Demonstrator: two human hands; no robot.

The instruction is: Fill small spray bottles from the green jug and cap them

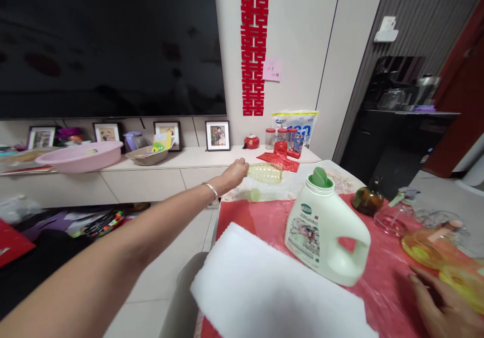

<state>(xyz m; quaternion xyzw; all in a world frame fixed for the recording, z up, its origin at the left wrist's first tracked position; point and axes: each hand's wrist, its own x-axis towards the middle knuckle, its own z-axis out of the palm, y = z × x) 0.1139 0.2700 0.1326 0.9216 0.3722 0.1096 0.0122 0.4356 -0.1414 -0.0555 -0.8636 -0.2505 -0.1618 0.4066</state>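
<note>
At the far end of the table, my left hand (235, 174) is closed round the narrow end of a clear, pale yellow ribbed bottle (267, 173). The bottle is held on its side, its wide end to the right. Just below it, a pale green see-through piece (254, 195) lies on the table. My right hand (444, 302) is low at the right edge, fingers apart, with nothing visible in it. Beside it are a yellow glass vessel (463, 282) and an amber-yellow one (423, 250). A pale green detergent jug (321, 232) stands between my hands.
White padded sheets (280, 297) lie on the red table cover (393, 272). At the right are a dark brown bottle (366, 200) and a pinkish clear spray bottle (397, 217). A pink basin (81, 157), picture frames and red-lidded jars (269, 139) stand on the cabinet behind.
</note>
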